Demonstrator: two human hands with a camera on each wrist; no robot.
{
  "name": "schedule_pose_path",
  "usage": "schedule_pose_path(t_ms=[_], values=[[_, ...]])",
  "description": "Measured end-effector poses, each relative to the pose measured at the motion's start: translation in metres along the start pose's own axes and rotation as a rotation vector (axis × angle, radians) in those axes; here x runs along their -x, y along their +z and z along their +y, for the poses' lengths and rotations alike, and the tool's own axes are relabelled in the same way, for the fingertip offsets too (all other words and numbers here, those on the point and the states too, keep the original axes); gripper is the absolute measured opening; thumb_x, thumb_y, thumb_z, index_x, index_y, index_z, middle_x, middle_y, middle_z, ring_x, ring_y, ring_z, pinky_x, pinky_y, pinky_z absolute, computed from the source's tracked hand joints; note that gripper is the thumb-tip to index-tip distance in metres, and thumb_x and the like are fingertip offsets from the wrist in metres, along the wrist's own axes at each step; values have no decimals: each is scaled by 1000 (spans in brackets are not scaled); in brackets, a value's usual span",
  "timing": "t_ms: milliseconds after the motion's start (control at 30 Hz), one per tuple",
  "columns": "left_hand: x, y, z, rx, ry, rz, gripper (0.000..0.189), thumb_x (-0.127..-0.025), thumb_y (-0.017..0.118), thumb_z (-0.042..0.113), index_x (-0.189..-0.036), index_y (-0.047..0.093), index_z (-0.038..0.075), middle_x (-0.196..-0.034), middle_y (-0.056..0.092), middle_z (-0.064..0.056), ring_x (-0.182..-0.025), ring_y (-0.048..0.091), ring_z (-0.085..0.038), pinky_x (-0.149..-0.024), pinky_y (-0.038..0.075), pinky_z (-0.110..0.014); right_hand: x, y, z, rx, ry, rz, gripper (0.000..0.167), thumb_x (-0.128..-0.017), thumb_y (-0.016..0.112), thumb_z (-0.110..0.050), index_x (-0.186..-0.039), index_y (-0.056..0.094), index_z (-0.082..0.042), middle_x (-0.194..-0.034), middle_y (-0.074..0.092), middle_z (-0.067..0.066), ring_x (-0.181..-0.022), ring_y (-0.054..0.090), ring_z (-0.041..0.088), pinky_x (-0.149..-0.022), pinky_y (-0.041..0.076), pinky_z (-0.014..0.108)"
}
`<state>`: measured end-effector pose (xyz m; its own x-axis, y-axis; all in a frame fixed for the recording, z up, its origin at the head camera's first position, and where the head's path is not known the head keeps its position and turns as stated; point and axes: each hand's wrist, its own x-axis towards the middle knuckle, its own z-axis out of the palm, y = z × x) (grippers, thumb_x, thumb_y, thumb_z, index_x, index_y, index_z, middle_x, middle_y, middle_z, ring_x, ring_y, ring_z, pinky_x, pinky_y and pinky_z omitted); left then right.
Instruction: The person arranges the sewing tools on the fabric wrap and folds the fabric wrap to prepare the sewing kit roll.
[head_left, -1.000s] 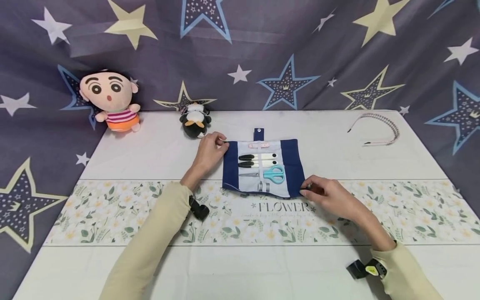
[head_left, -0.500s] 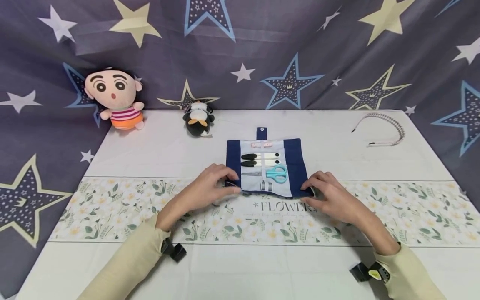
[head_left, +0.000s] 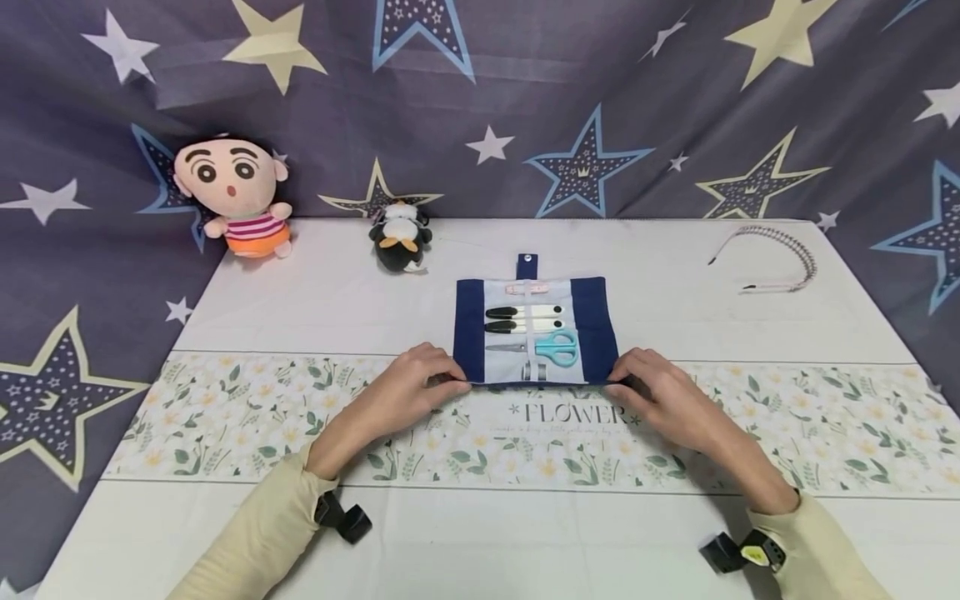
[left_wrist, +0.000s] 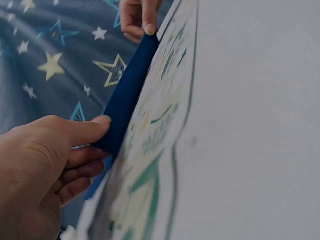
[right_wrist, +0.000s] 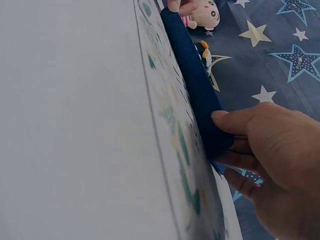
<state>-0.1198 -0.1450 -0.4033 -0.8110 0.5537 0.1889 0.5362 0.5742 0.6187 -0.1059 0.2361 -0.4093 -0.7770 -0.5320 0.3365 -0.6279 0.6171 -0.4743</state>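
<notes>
A navy fabric tool pouch (head_left: pixel 469 329) lies unfolded mid-table, its snap tab (head_left: pixel 527 268) pointing away from me. A strap down its pale lining holds turquoise-handled scissors (head_left: pixel 557 347), two slim black-and-white tools (head_left: pixel 502 313), a small pink item (head_left: pixel 516 289) and a small silvery piece (head_left: pixel 541 372). My left hand (head_left: pixel 412 387) pinches the near left corner between thumb and fingers. At the near right corner, my right hand (head_left: pixel 663 396) grips the fabric the same way. Both wrist views show the near navy edge (left_wrist: pixel 127 92) raised and stretched between the hands.
A cartoon boy plush (head_left: pixel 232 196) sits at the back left, with a penguin plush (head_left: pixel 400 237) to its right. A headband (head_left: pixel 798 254) lies at the back right. Under the pouch runs a floral printed band (head_left: pixel 262 417); a star-patterned cloth (head_left: pixel 450 117) hangs behind.
My left hand has come from the pouch's far left corner to its near left corner and taken hold. The right hand stays at the near right corner; the near edge now looks straighter.
</notes>
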Motion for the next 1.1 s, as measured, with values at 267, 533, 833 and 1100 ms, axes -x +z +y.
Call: schedule_pose_path(t_ms=[267, 533, 833, 1100], values=[[-1, 5, -7, 63, -45, 67, 9, -101, 70, 17, -103, 77, 12, -99, 71, 1, -92, 62, -16, -81, 52, -39, -2, 2, 4, -9, 45, 53, 9, -96, 72, -1, -100, 71, -9, -95, 68, -1, -81, 60, 9, -67, 51, 33], [-14, 7, -5, 122, -145, 57, 14, -109, 57, 18, -102, 64, 9, -72, 54, 4, -60, 50, -14, -64, 44, -34, -15, 8, 11, -35, 116, 90, 3, -102, 65, -3, -102, 68, -4, -79, 60, -4, -63, 47, 8, -57, 41, 28], [-27, 9, -3, 114, -205, 93, 16, -107, 59, 18, -94, 63, 10, -68, 52, 1, -54, 47, -15, -59, 41, -34, -26, 15, 16, -53, 238, 105, 5, -104, 62, -6, -104, 67, -5, -74, 58, -3, -60, 46, 12, -58, 39, 32], [-29, 12, -6, -68, -103, 116, 5, -100, 70, 10, -101, 67, 6, -97, 57, -5, -81, 52, -18, -71, 47, -36, -29, 18, 16, -63, 256, 96, 7, -102, 65, -7, -106, 60, -6, -72, 55, -2, -58, 46, 14, -55, 38, 32]])
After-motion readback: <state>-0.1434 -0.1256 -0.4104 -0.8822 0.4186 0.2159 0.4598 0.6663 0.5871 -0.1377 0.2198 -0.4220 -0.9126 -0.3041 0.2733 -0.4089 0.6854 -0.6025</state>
